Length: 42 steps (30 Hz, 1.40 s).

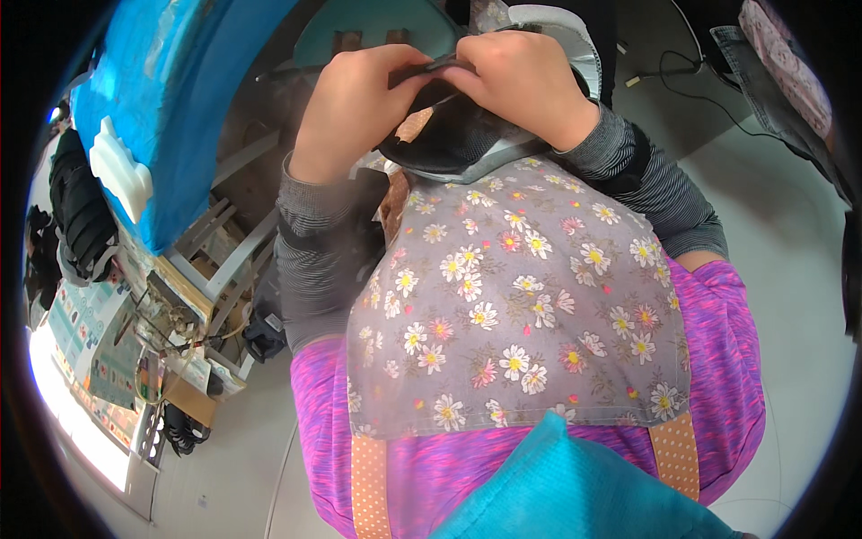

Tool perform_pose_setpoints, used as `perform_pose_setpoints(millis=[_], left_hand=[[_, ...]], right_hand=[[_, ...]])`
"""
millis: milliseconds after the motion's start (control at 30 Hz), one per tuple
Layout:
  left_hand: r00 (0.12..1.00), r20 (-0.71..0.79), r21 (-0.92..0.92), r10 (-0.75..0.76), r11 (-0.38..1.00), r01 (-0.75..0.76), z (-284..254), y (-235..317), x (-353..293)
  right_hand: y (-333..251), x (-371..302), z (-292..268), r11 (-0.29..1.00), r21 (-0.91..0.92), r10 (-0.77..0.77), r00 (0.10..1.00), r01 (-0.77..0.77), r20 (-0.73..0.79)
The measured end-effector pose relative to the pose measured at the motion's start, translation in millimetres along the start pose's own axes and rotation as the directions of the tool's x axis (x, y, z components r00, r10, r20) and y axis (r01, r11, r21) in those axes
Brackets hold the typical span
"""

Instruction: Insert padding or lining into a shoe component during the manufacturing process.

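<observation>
Both my hands are raised at the top of the view, close together above my lap. Thumb and fingers of my left hand (357, 106) pinch a thin dark edge. My right hand (523, 83) pinches the same edge just beside it. That edge seems to belong to a black fabric piece (449, 144) with a grey-white border, which hangs open below my hands against my apron (512, 287). Its exact kind cannot be made out. A curved white padded piece (579, 40) shows behind my right hand.
A blue-covered surface (184, 99) with a white plastic piece (121, 171) stands at the left. Below it are a grey frame (224, 260) and black items (81, 211). A teal seat (382, 27) is ahead. A cable (709, 99) lies on the floor at right, near hanging garments (781, 99).
</observation>
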<state>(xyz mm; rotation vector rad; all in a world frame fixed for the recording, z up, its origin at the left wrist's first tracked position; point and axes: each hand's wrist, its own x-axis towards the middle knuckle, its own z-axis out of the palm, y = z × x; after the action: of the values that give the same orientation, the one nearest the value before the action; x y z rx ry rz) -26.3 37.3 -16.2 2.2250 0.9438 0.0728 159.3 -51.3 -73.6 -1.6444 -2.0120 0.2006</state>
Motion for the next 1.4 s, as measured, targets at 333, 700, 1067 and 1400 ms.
perform_pose_setpoints(millis=[333, 700, 1067, 1400], left_hand=[[1.000, -0.007, -0.107, -0.017, 0.994, 0.017, 2, -16, -5], [0.985, -0.131, -0.182, -0.108, 0.980, 0.083, 7, -8, -12], [0.996, -0.083, -0.088, -0.023, 0.996, 0.016, 3, -10, -13], [0.996, 0.018, 0.225, 0.083, 0.971, -0.085, -17, 2, 1]], right_hand=[[7, -6, -22, 0.978, 0.183, 0.033, 0.948, -0.095, 0.316], [-14, -11, -12, 0.933, 0.237, 0.207, 0.943, -0.271, 0.262], [-3, -5, -8, 0.985, 0.123, 0.114, 0.993, -0.118, 0.037], [2, -3, -18, 0.985, 0.125, 0.114, 0.992, -0.119, 0.049]])
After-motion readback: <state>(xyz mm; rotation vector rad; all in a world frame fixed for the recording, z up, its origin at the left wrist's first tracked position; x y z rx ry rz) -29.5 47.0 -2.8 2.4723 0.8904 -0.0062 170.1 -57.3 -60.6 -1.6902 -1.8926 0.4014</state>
